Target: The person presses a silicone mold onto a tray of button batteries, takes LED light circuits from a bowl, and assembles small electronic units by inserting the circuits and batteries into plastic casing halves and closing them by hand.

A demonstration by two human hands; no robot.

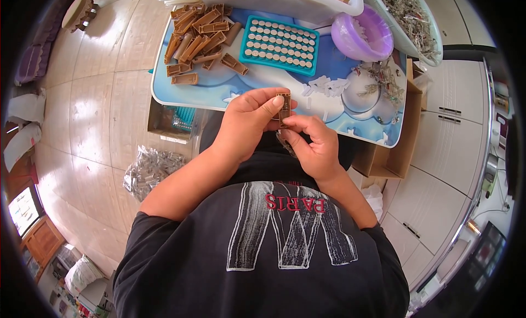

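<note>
Close to my body, in front of the table edge, my left hand (246, 119) grips a small brown plastic casing (284, 111), its thumb pressed on the upper part. The casing looks like an open, hollow shell held upright. My right hand (316, 145) pinches at its lower end with thumb and forefinger. Under the right fingers shows a dark, silvery bit (286, 145), too small to name. Beyond my hands, a heap of similar brown casings (200, 36) lies on the left of the blue patterned table (213, 93). Small white plastic pieces (327, 87) lie just past my right hand.
A teal tray (244, 56) of round pale caps stands mid-table. Behind it are a white bin (285, 3) and a purple bowl (378, 47). Wiry metal parts (386, 79) lie at right, below a tub (435, 49) of more. A bag of metallic pieces (150, 170) sits on the floor.
</note>
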